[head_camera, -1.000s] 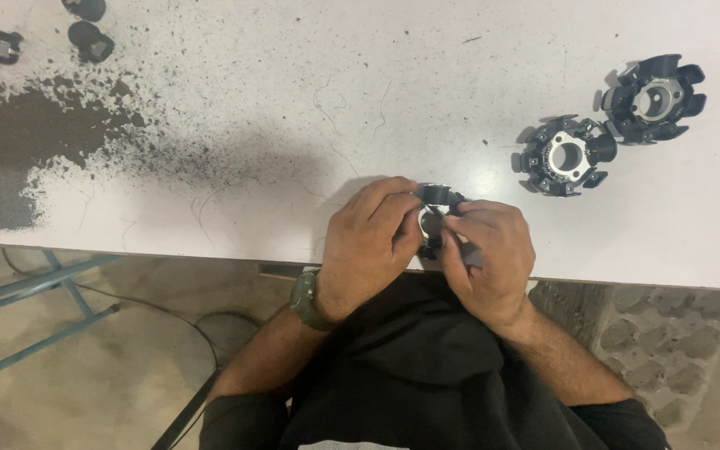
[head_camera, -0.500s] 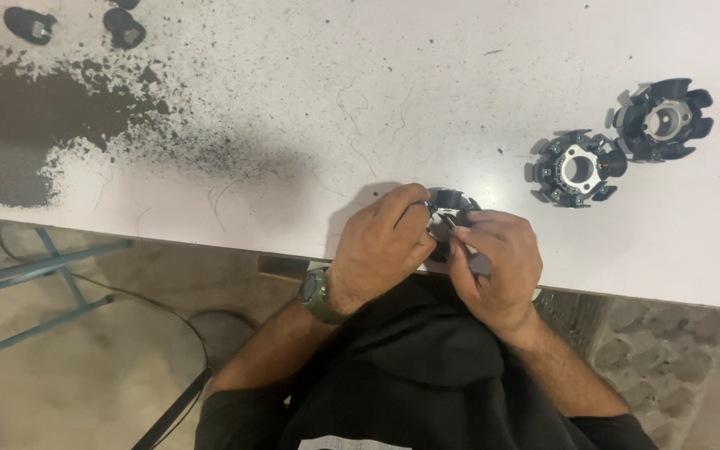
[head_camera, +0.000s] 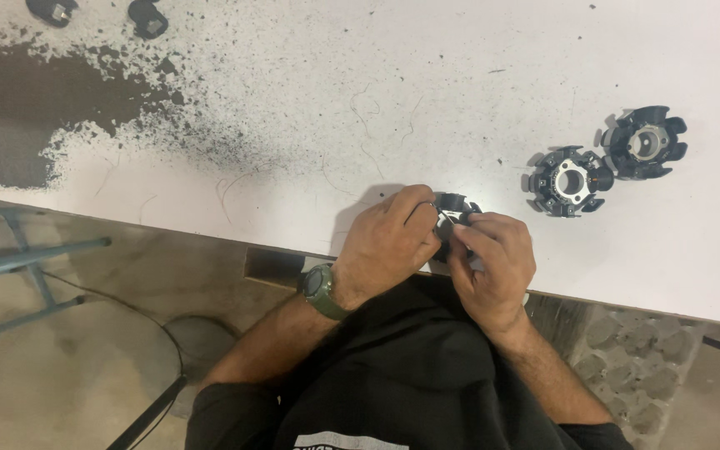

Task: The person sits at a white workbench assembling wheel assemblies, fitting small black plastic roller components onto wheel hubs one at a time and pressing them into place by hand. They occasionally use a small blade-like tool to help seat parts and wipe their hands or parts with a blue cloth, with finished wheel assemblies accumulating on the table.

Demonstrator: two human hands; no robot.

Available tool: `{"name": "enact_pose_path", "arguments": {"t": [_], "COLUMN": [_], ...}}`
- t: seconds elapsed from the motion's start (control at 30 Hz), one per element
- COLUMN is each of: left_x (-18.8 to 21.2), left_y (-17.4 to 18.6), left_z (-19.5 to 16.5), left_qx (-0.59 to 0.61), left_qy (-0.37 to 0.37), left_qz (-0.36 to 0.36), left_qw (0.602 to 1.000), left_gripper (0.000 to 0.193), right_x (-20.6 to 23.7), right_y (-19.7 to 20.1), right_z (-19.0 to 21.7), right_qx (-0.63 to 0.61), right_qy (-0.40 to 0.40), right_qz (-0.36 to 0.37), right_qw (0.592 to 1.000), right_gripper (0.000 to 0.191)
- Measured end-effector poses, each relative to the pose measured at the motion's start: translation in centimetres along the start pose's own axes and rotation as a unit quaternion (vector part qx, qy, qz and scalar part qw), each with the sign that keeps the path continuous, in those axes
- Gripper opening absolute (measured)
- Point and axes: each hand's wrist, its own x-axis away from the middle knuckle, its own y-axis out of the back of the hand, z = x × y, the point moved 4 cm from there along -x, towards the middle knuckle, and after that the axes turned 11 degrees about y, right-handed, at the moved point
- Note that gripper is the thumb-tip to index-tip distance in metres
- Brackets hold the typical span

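Two hands meet over one small black toothed ring-shaped part (head_camera: 453,208) at the near edge of the white table (head_camera: 393,108). The left hand (head_camera: 389,242) curls around the part's left side, its fingers (head_camera: 414,204) closed on it from above, so that most of the part is hidden. The right hand (head_camera: 493,258) comes in from the other side, and its fingers (head_camera: 468,237) pinch tight at the part's pale centre; whether they grip a small piece there or only the part itself cannot be told.

To do this fiddly work well, the left hand should likely hold the part steady and level just above the table, so that anything that slips lands on the surface and not on the floor, while the right hand works with small, controlled moves at the centre.

Toward the right edge of the table lie two similar black toothed parts just beside each other, one with a square pale hub (head_camera: 568,181) and one with a round pale hub (head_camera: 643,143). A dark worn patch (head_camera: 35,100) spreads across the table's far left corner, with two small dark pieces (head_camera: 147,18) near the far edge. A green wristwatch (head_camera: 320,289) sits on the left wrist.
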Motion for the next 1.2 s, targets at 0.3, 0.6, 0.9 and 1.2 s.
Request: {"name": "enact_pose_path", "arguments": {"t": [0.3, 0.6, 0.9, 1.2], "left_x": [0.2, -0.2, -0.1, 0.0], "left_y": [-0.2, 3.2, 5.6, 5.6], "left_z": [0.4, 3.0, 1.9, 1.8], "left_qx": [0.000, -0.073, -0.069, -0.032], "left_qy": [0.016, 0.061, 0.099, 0.099], "left_qz": [-0.005, -0.124, -0.130, -0.139], "left_qw": [1.000, 0.988, 0.984, 0.985], "left_gripper": [0.019, 0.013, 0.026, 0.025], "right_x": [0.0, 0.8, -2.2, -0.1], "right_y": [0.0, 0.9, 0.4, 2.4], "right_z": [0.0, -1.4, 0.0, -2.6], "right_qx": [0.001, -0.032, 0.036, 0.065], "right_qy": [0.002, -0.107, -0.017, -0.026], "right_qz": [0.010, -0.046, 0.093, 0.090], "right_qw": [1.000, 0.993, 0.995, 0.994], "right_gripper": [0.038, 0.023, 0.037, 0.039]}}
